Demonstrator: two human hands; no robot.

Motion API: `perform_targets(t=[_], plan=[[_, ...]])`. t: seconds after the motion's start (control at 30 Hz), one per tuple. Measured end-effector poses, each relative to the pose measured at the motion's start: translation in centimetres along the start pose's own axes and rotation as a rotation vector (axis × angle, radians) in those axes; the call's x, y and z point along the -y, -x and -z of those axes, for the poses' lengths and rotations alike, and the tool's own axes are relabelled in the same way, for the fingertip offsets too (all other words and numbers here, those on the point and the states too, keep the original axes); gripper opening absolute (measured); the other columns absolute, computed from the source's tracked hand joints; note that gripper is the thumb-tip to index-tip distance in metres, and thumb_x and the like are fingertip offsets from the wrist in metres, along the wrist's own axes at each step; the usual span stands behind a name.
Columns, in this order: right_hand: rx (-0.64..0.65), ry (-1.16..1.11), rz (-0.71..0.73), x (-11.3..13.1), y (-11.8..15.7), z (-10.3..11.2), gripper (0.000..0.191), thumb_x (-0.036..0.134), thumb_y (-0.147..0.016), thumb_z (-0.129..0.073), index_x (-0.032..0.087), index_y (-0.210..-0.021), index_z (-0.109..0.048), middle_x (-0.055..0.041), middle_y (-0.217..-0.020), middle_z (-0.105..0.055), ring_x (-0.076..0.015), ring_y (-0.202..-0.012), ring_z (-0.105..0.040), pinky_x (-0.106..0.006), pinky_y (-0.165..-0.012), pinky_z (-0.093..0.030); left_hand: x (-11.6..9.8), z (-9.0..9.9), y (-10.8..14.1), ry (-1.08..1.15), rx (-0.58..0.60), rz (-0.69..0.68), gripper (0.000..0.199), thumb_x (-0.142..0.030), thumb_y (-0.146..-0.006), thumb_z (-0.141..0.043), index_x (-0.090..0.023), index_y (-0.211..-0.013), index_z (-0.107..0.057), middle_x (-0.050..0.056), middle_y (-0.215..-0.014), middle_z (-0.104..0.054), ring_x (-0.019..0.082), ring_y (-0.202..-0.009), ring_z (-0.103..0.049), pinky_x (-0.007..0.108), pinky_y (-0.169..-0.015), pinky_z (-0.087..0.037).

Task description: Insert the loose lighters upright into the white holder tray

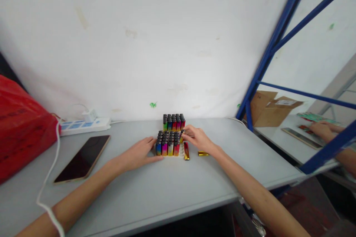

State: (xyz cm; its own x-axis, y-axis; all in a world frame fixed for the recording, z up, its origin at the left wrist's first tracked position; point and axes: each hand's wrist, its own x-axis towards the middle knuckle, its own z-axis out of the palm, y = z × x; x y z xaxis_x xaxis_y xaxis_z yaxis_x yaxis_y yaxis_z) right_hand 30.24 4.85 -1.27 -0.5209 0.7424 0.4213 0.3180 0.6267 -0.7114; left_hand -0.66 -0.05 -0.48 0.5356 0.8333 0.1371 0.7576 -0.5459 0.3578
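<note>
On the grey table (139, 200), close to the wall (139, 44), I have the right hand (198, 137) pinching a lighter (182, 136) between thumb and fingertips, at the far end of the right-hand column of a pale tray (181, 152). I judge the step in hand to be the standing of this lighter in its cell; whether it is fully seated I cannot tell, as the fingers cover it. The left hand (139, 153) is spread loosely about the near left corner of the front block of lighters (168, 144), thumb in front, fingers along the side. The next move, I'd say, calls for a straight, light downward push, with the left hand steadying the tray.

The bare cells nearest me look like small scooped pockets. The lighters are slim and upright, with glossy, metallic-looking bodies in blue, magenta, gold and red under dark tops. A second block (174, 121) stands behind. A red-and-gold lighter (186, 152) lies just right of the tray; a shiny gold piece (203, 153) lies farther right, partly hidden by the wrist.
</note>
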Motion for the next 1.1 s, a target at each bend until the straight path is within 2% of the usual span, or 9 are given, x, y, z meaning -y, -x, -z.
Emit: perform_targets(t=[0.27, 0.43, 0.53, 0.6, 0.73, 0.87, 0.97, 1.1], plan=[[0.028, -0.014, -0.013, -0.2, -0.1, 0.2, 0.032, 0.052, -0.103, -0.059, 0.023, -0.116, -0.056, -0.0057, -0.102, -0.077, -0.0220, -0.085, -0.079, -0.037, -0.077, -0.064, -0.6, 0.3, 0.0, -0.036, 0.007, 0.003, 0.064, -0.077, -0.092, -0.060, -0.020, -0.120, -0.069, 0.013, -0.119, -0.073, 0.035, -0.114, -0.068, 0.045, -0.105, -0.053], [0.113, 0.098, 0.039, 0.3, -0.2, 0.6, 0.022, 0.038, -0.105, -0.058, 0.022, -0.121, -0.060, -0.0071, -0.107, -0.078, -0.0230, -0.096, -0.077, -0.039, -0.089, -0.061, -0.4, 0.1, 0.1, -0.041, -0.003, 0.000, 0.065, -0.077, -0.092, -0.059, -0.019, -0.120, -0.069, 0.013, -0.117, -0.072, 0.035, -0.111, -0.068, 0.045, -0.103, -0.053], [0.177, 0.194, 0.039, 0.8, 0.0, 1.3, 0.023, 0.036, -0.105, -0.060, 0.022, -0.123, -0.065, -0.0080, -0.110, -0.078, -0.0238, -0.099, -0.075, -0.040, -0.094, -0.058, -0.1, -0.1, 0.1, -0.043, -0.015, -0.013, 0.063, -0.076, -0.092, -0.060, -0.019, -0.118, -0.069, 0.013, -0.118, -0.072, 0.035, -0.112, -0.068, 0.046, -0.104, -0.053], [0.236, 0.279, -0.003, 1.1, 0.4, 2.0, 0.035, 0.044, -0.101, -0.068, 0.020, -0.126, -0.068, -0.0095, -0.112, -0.077, -0.0258, -0.102, -0.073, -0.041, -0.096, -0.056, 0.1, -0.2, 0.1, -0.044, -0.012, -0.006, 0.062, -0.075, -0.092, -0.061, -0.019, -0.118, -0.069, 0.013, -0.119, -0.071, 0.036, -0.113, -0.068, 0.047, -0.105, -0.053], [0.323, 0.412, -0.074, 1.3, 1.3, 2.9, 0.077, 0.064, -0.073, -0.090, 0.017, -0.130, -0.070, -0.0144, -0.122, -0.070, -0.0326, -0.114, -0.065, -0.046, -0.104, -0.051, 0.3, -0.3, 0.0, -0.042, -0.015, -0.007, 0.063, -0.075, -0.091, -0.062, -0.019, -0.120, -0.069, 0.013, -0.120, -0.071, 0.035, -0.113, -0.068, 0.046, -0.106, -0.053], [0.344, 0.441, -0.069, 1.6, 1.5, 2.7, 0.074, 0.066, -0.065, -0.094, 0.016, -0.116, -0.073, -0.0146, -0.118, -0.069, -0.0350, -0.114, -0.062, -0.049, -0.103, -0.050, 0.4, -0.4, -0.1, -0.038, -0.019, -0.011, 0.062, -0.075, -0.091, -0.063, -0.020, -0.118, -0.070, 0.012, -0.117, -0.072, 0.034, -0.110, -0.068, 0.044, -0.103, -0.054], [0.301, 0.376, -0.115, 1.4, 1.4, 2.6, 0.072, 0.061, -0.065, -0.096, 0.017, -0.115, -0.069, -0.0126, -0.116, -0.070, -0.0330, -0.110, -0.064, -0.047, -0.100, -0.052, 0.3, -0.3, 0.0, -0.010, -0.029, -0.011, 0.062, -0.077, -0.090, -0.062, -0.021, -0.115, -0.070, 0.012, -0.115, -0.072, 0.033, -0.108, -0.068, 0.044, -0.101, -0.054], [0.227, 0.099, -0.148, 0.4, 1.2, 2.4, 0.070, 0.048, -0.076, -0.091, 0.022, -0.131, -0.057, -0.0080, -0.117, -0.073, -0.0268, -0.106, -0.069, -0.044, -0.096, -0.054, -0.1, 0.0, 0.2, -0.001, -0.023, -0.007, 0.060, -0.076, -0.091, -0.061, -0.021, -0.112, -0.070, 0.011, -0.113, -0.071, 0.033, -0.107, -0.067, 0.043, -0.101, -0.054]])
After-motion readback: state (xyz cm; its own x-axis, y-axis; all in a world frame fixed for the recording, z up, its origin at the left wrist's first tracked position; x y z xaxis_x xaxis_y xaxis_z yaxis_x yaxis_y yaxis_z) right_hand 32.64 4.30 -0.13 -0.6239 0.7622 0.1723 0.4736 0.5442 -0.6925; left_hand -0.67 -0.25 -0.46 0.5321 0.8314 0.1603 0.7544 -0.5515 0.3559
